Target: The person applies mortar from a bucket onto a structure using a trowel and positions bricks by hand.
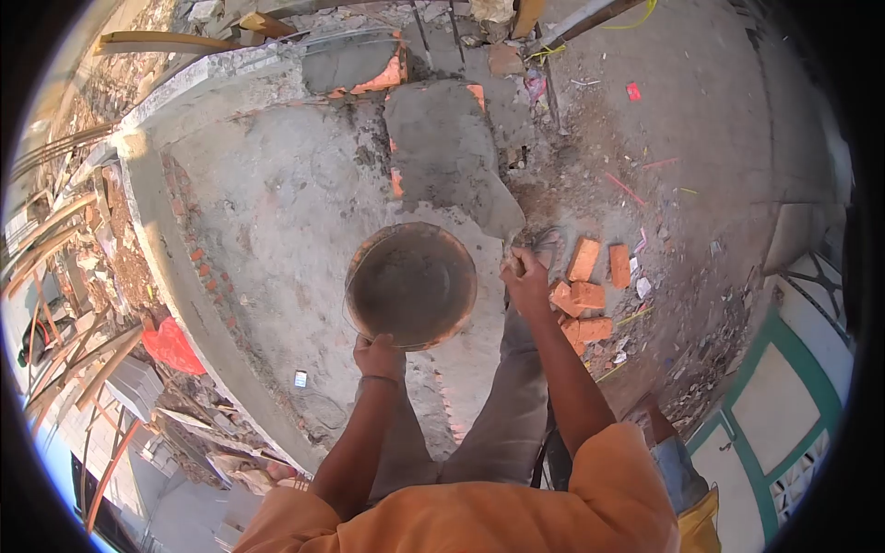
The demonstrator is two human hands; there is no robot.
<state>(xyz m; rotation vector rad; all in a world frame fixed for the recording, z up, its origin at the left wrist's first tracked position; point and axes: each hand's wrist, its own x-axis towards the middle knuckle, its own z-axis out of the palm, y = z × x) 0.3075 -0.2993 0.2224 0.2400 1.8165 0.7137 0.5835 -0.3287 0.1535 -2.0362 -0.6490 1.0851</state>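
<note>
My left hand grips the near rim of a round mortar pan, its fingers closed on the edge. The pan is tilted toward me, and grey mortar coats its inside. My right hand is wrapped round the handle of a trowel. Its grey blade points away from me, at the near right edge of a patch of wet mortar. Orange brick edges show along that patch. A second mortar-covered brick patch lies farther off.
Several loose orange bricks lie on the rubble to the right. A low concrete edge runs down the left, with timber and a red bag beyond. Another person's leg shows behind me at the right, near a green-framed door.
</note>
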